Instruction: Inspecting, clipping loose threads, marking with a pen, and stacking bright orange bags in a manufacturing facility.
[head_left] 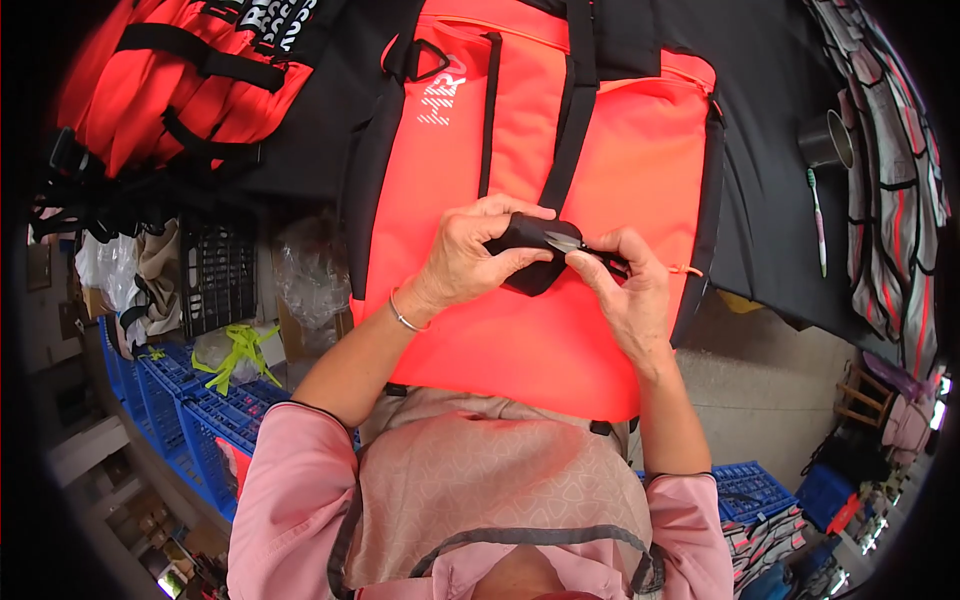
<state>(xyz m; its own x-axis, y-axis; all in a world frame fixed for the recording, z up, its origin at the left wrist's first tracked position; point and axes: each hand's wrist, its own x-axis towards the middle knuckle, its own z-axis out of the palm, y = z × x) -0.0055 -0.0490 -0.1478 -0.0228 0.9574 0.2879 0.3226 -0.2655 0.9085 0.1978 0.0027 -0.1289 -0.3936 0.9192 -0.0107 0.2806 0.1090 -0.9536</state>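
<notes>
The blue plastic lattice crate [228, 415] at near left carried a yellow-green strap bundle [243, 355]; the inside of the dark cylindrical cup [822, 142] at far right was too dark to read. Your orange-red fabric bag [630, 170] lay partly on the black-covered bench [770, 220], long axis near-far. Above it, your left hand [465, 250] pinched a black fabric piece [520, 236]; your right hand [632, 290] gripped metal-bladed snips [566, 243] pointing left. A black strap [577, 110] crossed the bag's far half.
</notes>
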